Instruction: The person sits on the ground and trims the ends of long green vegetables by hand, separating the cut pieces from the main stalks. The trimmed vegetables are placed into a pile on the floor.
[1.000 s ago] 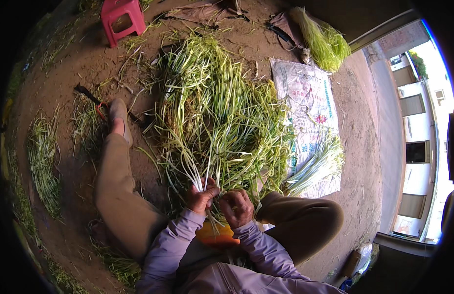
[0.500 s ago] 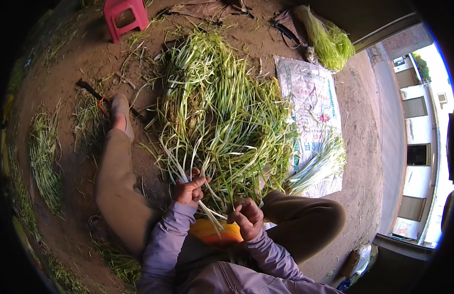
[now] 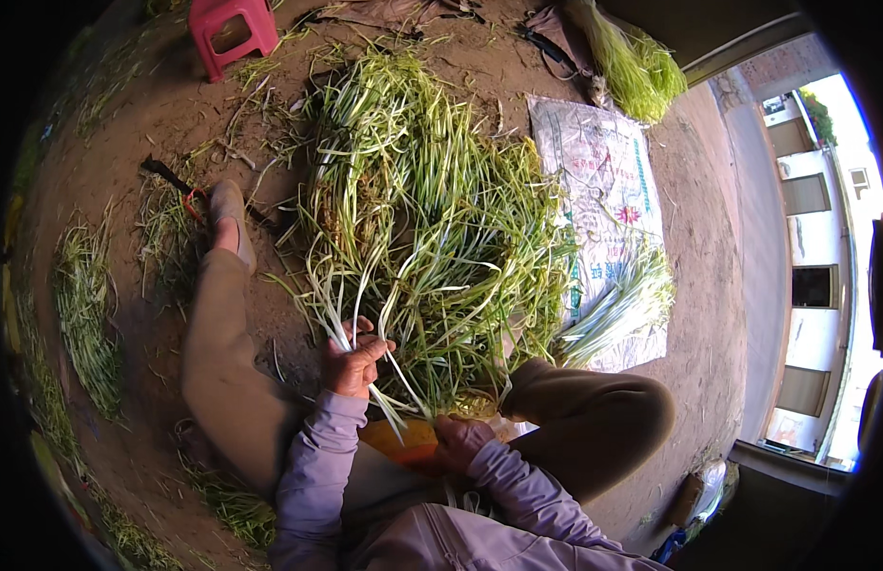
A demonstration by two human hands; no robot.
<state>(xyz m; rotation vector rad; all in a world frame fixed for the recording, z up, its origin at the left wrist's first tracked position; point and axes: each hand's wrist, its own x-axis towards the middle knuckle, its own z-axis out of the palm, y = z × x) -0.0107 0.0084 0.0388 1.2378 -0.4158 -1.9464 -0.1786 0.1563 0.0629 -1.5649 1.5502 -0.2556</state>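
My left hand [image 3: 351,366] is closed around a few long leafy stalks [image 3: 392,415] with white lower ends. Their green tops reach forward onto a big heap of the same greens [image 3: 451,219] between my legs. Close by on the right, my right hand [image 3: 460,442] has its fingers curled near the stalks' lower ends, over an orange-yellow thing [image 3: 408,443] in my lap. Its fingertips are partly hidden, and what they pinch is too small to make out.
A printed white sack [image 3: 594,157] lies to the right, bearing a neat bundle of pale stalks [image 3: 627,309]. More greens [image 3: 641,71] lie beyond it. A pink stool [image 3: 234,33] stands far left. Another pile of greens [image 3: 87,314] lies on the dirt at left.
My left hand has shifted slightly left and forward with the stalks. My right hand has moved down and left, its fingers now turned inward toward the stalks' lower ends.
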